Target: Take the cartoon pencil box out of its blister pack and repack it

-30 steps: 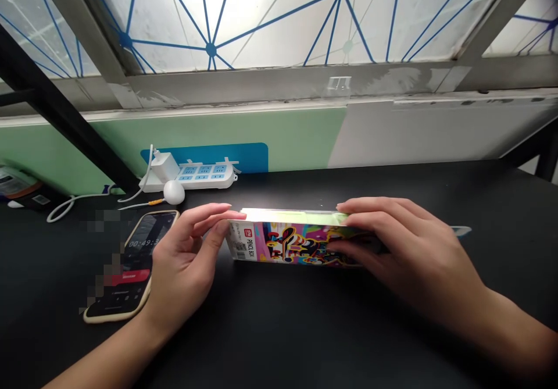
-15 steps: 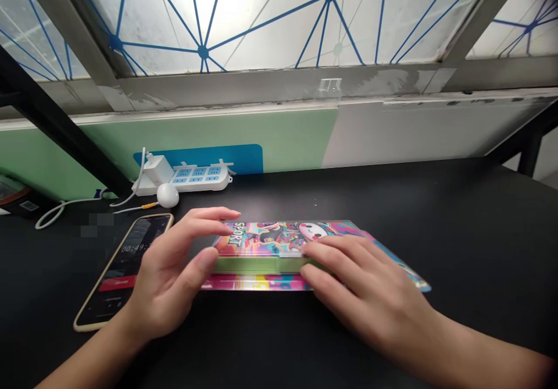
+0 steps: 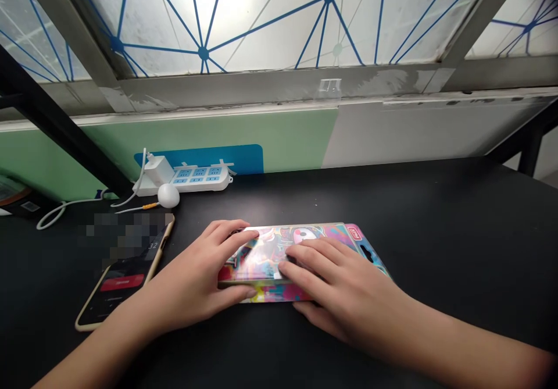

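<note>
Head view: handling a flat, rectangular, glossy multicoloured package (image 3: 268,261) with two hands on a black desktop (image 3: 261,351).

Holding the package's left end in the bare left hand (image 3: 192,284), fingers spread over the top, thumb at the near edge. Laying slightly parted fingers of the bare right hand (image 3: 349,281) across the middle of the top, thumb by the near edge; cannot tell whether gripping. Compared with half a second ago, reaching further over the left end, hiding the "SPORT" lettering, and showing less of the pale-green side band. Lying to the left: a black-screened smartphone in a cream case (image 3: 123,282).
</note>
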The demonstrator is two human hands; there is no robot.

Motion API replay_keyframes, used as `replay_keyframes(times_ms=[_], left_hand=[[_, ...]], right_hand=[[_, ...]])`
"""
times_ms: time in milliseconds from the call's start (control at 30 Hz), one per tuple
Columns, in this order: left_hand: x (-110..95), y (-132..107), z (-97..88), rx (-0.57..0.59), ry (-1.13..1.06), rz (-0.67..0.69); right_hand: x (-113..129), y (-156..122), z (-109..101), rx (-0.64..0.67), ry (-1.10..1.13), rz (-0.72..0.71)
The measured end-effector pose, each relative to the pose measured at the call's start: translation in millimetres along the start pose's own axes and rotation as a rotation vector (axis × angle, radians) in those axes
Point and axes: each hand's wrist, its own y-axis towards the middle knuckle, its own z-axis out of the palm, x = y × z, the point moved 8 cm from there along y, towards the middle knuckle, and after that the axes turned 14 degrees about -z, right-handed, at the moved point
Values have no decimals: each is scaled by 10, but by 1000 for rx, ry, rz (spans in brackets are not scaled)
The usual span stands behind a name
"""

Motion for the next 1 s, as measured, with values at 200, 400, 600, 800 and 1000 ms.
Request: replay_keyframes(times_ms=[200,400,600,800,1000], left_hand=[[1,16,19,24,-5,-2],[42,6,33,24,0,-23],[-35,16,32,-40,14,28],[-134,-28,-42,-224,103,109],[-102,-35,-170,-283,48,97]], right_hand=[[-518,-185,-98,17,206,213],[-929,-468,32,291,470,477],[-870,-471,75,284,526,517],[-1049,-487,-73,167,354,608],[-980,-406,-230,63,293,494]])
